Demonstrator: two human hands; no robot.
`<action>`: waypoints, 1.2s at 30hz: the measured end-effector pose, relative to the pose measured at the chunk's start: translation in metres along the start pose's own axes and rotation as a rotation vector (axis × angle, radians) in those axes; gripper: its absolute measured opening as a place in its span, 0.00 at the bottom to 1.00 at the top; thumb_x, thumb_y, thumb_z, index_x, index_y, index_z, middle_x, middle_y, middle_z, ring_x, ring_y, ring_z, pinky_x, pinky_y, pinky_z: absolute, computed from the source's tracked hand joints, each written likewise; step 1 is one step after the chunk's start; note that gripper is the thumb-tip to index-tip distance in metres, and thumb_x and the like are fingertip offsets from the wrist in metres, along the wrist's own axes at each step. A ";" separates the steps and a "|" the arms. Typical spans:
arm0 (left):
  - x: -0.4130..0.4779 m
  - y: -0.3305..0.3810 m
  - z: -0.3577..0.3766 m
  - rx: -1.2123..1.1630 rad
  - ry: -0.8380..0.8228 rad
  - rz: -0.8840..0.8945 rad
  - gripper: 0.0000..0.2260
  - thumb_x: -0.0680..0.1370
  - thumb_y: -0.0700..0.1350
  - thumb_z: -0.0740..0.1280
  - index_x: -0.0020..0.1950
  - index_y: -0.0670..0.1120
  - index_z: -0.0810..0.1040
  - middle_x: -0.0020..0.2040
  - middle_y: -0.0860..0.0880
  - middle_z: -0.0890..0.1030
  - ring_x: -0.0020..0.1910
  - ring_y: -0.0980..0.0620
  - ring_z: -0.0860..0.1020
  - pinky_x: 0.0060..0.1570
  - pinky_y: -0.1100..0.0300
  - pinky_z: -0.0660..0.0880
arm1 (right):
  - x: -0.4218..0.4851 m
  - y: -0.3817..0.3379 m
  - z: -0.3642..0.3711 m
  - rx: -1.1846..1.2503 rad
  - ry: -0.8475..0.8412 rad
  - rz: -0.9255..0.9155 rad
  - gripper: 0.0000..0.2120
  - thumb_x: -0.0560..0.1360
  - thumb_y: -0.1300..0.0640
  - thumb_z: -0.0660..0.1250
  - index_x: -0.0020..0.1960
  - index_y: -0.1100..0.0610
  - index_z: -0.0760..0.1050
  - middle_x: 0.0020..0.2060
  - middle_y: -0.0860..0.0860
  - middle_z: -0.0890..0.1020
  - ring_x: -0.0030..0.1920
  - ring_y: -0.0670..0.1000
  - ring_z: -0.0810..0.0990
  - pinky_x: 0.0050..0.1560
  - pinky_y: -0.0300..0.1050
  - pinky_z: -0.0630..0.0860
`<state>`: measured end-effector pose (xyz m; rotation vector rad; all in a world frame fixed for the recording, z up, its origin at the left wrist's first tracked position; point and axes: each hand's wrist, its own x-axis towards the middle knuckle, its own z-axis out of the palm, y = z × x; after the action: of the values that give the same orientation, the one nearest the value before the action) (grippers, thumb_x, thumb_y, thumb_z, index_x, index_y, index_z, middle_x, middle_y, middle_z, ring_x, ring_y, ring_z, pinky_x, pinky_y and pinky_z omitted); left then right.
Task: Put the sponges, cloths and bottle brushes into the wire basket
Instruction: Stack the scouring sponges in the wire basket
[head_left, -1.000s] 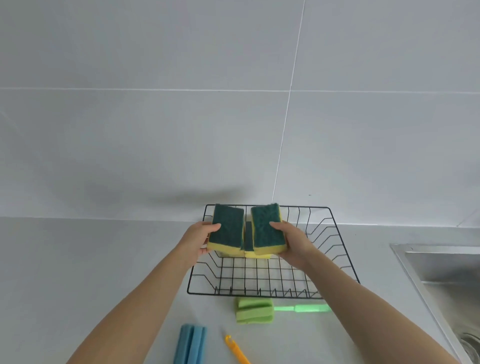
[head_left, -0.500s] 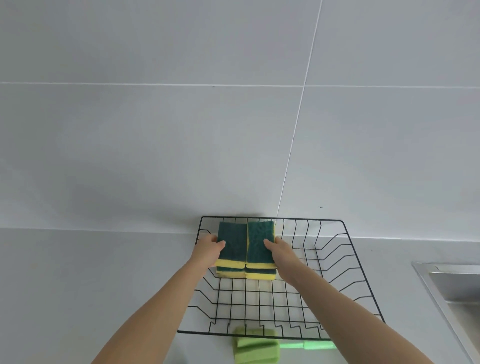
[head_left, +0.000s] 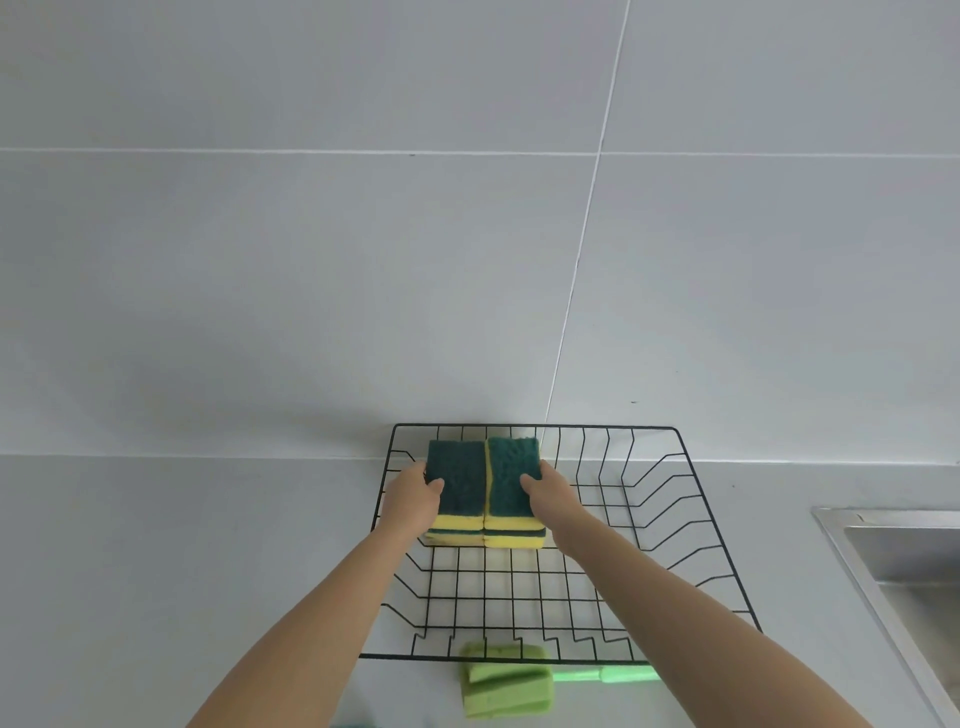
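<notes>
Sponges (head_left: 485, 493) are being set down at eleven o'clock in the wire basket (head_left: 691, 525), gripped between left hand (head_left: 410, 501) and right hand (head_left: 553, 493); release is called for next.

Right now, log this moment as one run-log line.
left hand: on sponges | right hand: on sponges | sponges: stacked in basket, back left | green brush: outside

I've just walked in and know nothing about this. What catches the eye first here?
Two hands, the left hand and the right hand, press a block of green and yellow sponges into the far left corner of a black wire basket. A light green brush lies on the counter just in front of the basket.
</notes>
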<state>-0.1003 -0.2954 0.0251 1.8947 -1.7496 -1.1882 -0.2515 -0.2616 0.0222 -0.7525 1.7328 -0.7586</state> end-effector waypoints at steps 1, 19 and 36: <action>0.000 0.001 -0.001 -0.014 -0.008 -0.013 0.14 0.81 0.39 0.57 0.66 0.39 0.70 0.61 0.39 0.77 0.59 0.42 0.76 0.51 0.56 0.72 | -0.002 -0.002 -0.002 -0.019 -0.012 0.009 0.15 0.81 0.60 0.51 0.67 0.61 0.63 0.56 0.58 0.75 0.54 0.54 0.74 0.60 0.51 0.72; -0.084 0.045 -0.003 0.534 0.051 0.541 0.30 0.81 0.54 0.51 0.76 0.44 0.40 0.78 0.46 0.42 0.77 0.48 0.42 0.76 0.51 0.46 | -0.122 0.010 -0.083 -0.669 0.124 -0.417 0.32 0.81 0.46 0.49 0.75 0.59 0.36 0.77 0.54 0.39 0.76 0.53 0.36 0.76 0.49 0.40; -0.205 0.053 0.159 0.781 -0.423 0.896 0.31 0.80 0.55 0.55 0.76 0.47 0.42 0.78 0.47 0.42 0.77 0.49 0.42 0.76 0.53 0.44 | -0.232 0.184 -0.171 -0.977 0.251 -0.075 0.50 0.63 0.26 0.30 0.74 0.57 0.31 0.76 0.54 0.35 0.75 0.53 0.32 0.75 0.49 0.38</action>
<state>-0.2349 -0.0674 0.0389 0.8231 -3.1146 -0.5875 -0.3804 0.0539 0.0496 -1.4120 2.3142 0.0141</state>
